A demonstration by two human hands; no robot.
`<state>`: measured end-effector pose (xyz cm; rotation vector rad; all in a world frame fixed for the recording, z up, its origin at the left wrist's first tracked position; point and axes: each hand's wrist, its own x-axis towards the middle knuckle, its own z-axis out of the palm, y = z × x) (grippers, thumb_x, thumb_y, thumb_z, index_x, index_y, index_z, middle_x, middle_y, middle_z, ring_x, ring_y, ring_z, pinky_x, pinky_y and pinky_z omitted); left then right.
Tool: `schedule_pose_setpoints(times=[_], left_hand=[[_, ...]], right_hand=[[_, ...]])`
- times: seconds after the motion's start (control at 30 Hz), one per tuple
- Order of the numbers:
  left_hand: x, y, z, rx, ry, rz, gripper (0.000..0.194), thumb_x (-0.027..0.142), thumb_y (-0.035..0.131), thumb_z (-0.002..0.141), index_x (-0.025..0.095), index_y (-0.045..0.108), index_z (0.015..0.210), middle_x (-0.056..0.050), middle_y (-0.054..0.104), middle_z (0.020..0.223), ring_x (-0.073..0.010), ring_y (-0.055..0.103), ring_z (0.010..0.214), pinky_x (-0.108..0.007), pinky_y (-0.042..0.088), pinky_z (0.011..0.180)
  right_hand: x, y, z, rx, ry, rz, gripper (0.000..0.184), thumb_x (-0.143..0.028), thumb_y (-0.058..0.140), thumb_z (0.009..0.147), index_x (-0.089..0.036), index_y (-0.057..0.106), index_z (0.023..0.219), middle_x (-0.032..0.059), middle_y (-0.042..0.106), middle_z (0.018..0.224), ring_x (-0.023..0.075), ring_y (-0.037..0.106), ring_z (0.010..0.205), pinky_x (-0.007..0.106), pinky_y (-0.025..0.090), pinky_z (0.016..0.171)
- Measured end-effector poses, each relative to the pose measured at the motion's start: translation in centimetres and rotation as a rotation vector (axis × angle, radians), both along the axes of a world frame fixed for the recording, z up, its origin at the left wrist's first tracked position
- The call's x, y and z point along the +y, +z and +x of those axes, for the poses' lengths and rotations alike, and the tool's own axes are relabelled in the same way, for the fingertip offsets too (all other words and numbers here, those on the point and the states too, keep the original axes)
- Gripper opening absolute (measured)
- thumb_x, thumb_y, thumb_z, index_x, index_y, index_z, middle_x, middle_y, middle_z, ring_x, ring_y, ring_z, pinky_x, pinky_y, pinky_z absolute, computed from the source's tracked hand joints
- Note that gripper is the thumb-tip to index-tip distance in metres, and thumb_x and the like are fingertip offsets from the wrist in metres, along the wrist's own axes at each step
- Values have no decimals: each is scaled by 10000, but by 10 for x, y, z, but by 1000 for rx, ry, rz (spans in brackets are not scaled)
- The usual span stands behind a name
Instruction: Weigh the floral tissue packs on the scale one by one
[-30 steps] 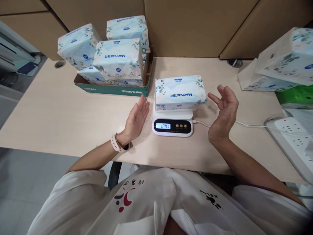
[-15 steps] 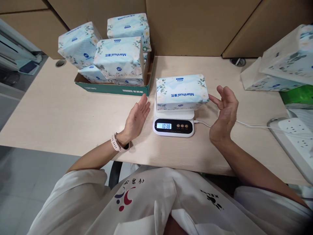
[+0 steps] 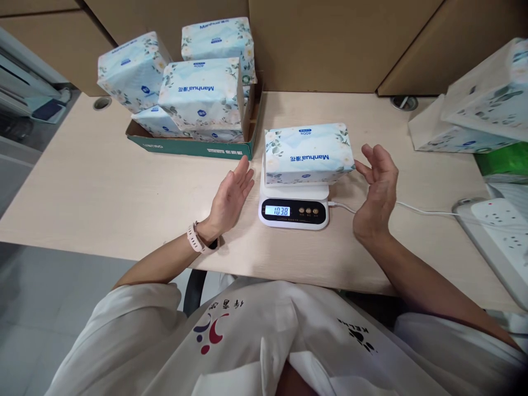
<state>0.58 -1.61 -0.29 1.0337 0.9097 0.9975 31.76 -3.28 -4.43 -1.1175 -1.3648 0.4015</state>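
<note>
A pale blue flowered tissue pack lies on a white kitchen scale in the middle of the desk; the display reads 103.8. My left hand is held open, palm toward the pack, a short way left of the scale, with a watch on the wrist. On the other side my right hand is open with fingers loosely curved, its fingertips close to the pack's right end. Neither hand holds anything.
A green cardboard tray with several tissue packs stands at the back left. More packs are stacked at the right over a green bag. The scale's white cable runs to a power strip. Wooden panels rise behind the beige desk.
My right hand has moved closer to the pack's right end. The scale reading dropped from 104.1 to 103.8. My left hand has barely moved.
</note>
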Motion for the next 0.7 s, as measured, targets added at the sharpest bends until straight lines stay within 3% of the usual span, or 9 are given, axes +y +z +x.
schedule_pose_setpoints(times=[0.1, 0.3, 0.57, 0.7], left_hand=[[0, 0, 0, -4, -1, 0, 894, 842, 471, 974, 358, 393, 1722, 41, 197, 1884, -319, 142, 1769, -483, 184, 1458], [0, 1, 0, 4, -7, 8, 897, 851, 468, 969, 365, 397, 1720, 42, 197, 1884, -333, 132, 1769, -504, 166, 1460], [-1, 1, 0, 10, 5, 1, 873, 850, 466, 969, 377, 427, 1701, 58, 221, 1876, -323, 163, 1767, -500, 183, 1459], [0, 0, 0, 11, 9, 1, 884, 849, 468, 965, 367, 427, 1704, 46, 239, 1874, -339, 166, 1764, -510, 175, 1461]], right_hand=[[0, 0, 0, 1, 8, -33, 789, -826, 404, 1015, -295, 558, 1578, 149, 624, 1595, 364, 555, 1571, 711, 442, 1295], [1, -3, 2, -91, 92, 59, 682, -693, 359, 1095, -339, 472, 1668, 132, 607, 1639, 322, 637, 1497, 669, 487, 1268], [0, -1, -1, -18, 59, -27, 811, -821, 401, 1022, -276, 521, 1609, 164, 649, 1585, 357, 636, 1496, 692, 446, 1295], [0, -2, 1, -48, 93, -1, 804, -807, 400, 1030, -284, 496, 1633, 165, 637, 1603, 361, 641, 1490, 688, 472, 1274]])
